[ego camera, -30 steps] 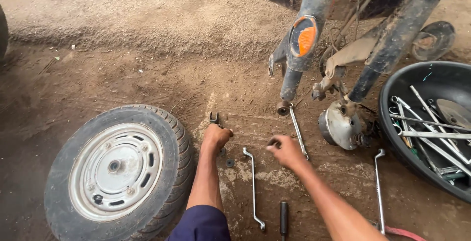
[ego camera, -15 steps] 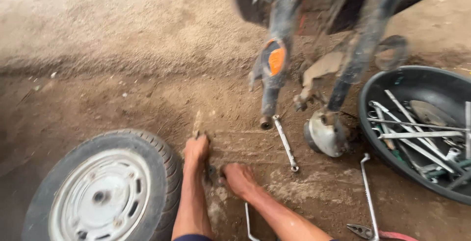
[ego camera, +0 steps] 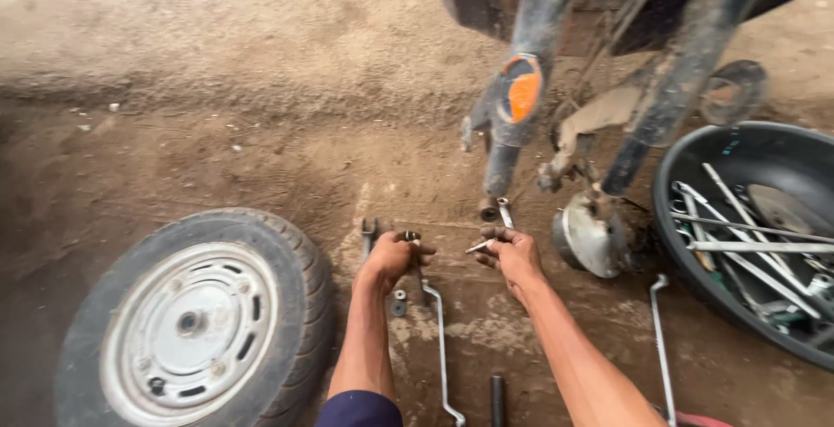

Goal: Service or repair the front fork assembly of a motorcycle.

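Kneeling low over the dirt floor [ego camera: 174, 132], the person reaches both forearms forward. Nearest the camera lie a short black bar [ego camera: 496, 399] and a long bent wrench [ego camera: 441, 353], its upper end running up toward the left hand [ego camera: 391, 258]. That hand is curled closed around a small dark metal part, with a flat spanner [ego camera: 368, 238] just beside it on the left and a small washer [ego camera: 399, 303] on the ground just below it. The right hand [ego camera: 514, 256] pinches a thin bright rod [ego camera: 479, 246] between thumb and fingers, its tip pointing left toward the other hand. The rod looks light, stiff and likely greasy, so a firm pinch near its middle would suit it best. To the left rests a removed wheel [ego camera: 195, 323], heavy-looking, lying flat. To the right, another long wrench [ego camera: 662, 340] lies on the floor, and beyond it a black basin [ego camera: 695, 153] holds many spanners. Farther off, a brake drum [ego camera: 591, 236] sits under the fork legs [ego camera: 512, 114] of a raised scooter, one leg carrying an orange reflector [ego camera: 521, 90].
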